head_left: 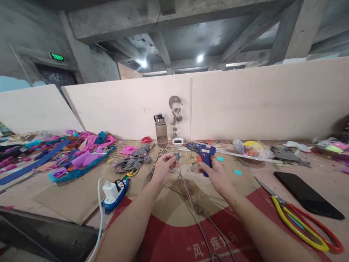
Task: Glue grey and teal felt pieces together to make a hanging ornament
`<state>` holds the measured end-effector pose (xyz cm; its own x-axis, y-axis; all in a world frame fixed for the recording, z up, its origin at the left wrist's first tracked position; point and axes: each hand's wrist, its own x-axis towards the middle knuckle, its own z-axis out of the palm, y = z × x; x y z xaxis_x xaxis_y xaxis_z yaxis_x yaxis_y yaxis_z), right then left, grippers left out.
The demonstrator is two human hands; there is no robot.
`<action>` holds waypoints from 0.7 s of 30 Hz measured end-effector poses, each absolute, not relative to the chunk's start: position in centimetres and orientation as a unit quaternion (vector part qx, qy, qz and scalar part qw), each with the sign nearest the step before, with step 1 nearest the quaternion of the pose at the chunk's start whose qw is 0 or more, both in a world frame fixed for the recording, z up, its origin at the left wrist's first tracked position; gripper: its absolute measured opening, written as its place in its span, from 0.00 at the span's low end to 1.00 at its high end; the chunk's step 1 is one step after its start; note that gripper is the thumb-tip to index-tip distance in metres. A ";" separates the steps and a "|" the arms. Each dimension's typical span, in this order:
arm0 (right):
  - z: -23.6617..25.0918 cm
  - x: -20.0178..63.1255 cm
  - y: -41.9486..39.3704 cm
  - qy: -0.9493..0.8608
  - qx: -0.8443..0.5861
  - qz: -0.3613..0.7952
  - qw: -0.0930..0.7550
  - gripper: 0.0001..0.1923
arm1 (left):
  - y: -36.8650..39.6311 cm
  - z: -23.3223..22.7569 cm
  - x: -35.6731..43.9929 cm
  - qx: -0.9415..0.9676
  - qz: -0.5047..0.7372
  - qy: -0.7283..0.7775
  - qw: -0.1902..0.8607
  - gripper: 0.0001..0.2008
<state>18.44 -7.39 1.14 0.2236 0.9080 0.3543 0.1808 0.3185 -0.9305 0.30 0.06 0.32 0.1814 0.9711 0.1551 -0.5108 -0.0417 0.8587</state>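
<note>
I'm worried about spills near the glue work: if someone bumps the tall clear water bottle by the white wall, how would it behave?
The tall clear water bottle stands upright and narrow, so it probably tips easily. It looks mostly empty, so likely light. Its round body would probably roll once down.

bare cardboard [177, 207] lies open between and just ahead of the forearms, crossed only by a thin cord [194, 210]. to the right, scissors [302, 222] and a black phone [307, 195] block the table edge. to the left, a power strip [115, 192] with its white cable [99, 221] stands in the way. farther ahead, a water bottle [161, 130] and the white partition [248, 101] close off the back.
</note>
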 end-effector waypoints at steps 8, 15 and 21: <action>0.2 18.1 -7.8 -0.647 -0.540 0.174 0.510 0.13 | 0.0 0.6 0.3 0.412 0.598 0.263 0.636 0.21; 0.5 17.7 -8.4 -0.664 -0.539 0.147 0.497 0.13 | -0.2 0.8 0.2 0.413 0.609 0.257 0.627 0.20; 1.1 17.3 -8.7 -0.678 -0.538 0.141 0.481 0.15 | -0.3 0.9 0.3 0.427 0.613 0.257 0.613 0.19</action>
